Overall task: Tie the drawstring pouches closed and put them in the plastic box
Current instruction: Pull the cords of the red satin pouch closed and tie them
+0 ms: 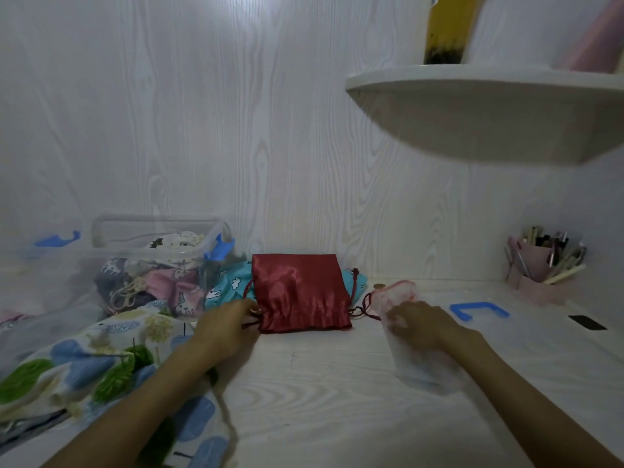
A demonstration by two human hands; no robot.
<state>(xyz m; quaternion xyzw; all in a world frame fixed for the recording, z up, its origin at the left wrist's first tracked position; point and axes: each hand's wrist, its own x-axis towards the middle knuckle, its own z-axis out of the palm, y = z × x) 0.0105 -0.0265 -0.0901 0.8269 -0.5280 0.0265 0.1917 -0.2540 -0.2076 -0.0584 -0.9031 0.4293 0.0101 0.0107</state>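
Presently my left grip [227,325] pinches the red pouch [300,292] cord — my right grip [420,324] rests, fingers loosely curled, on a white pouch [405,359].

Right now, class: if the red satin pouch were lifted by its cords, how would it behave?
The red satin pouch lies flat and wrinkled, so it probably hangs limp and light. Its sheen suggests slippery cloth. The left hand pinching its cord would likely cinch the gathered mouth.

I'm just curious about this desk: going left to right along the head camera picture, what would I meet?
Leaf-print fabric → clear plastic box → left hand → red satin pouch → right hand on a white mesh pouch → blue clip → pink pen holder.
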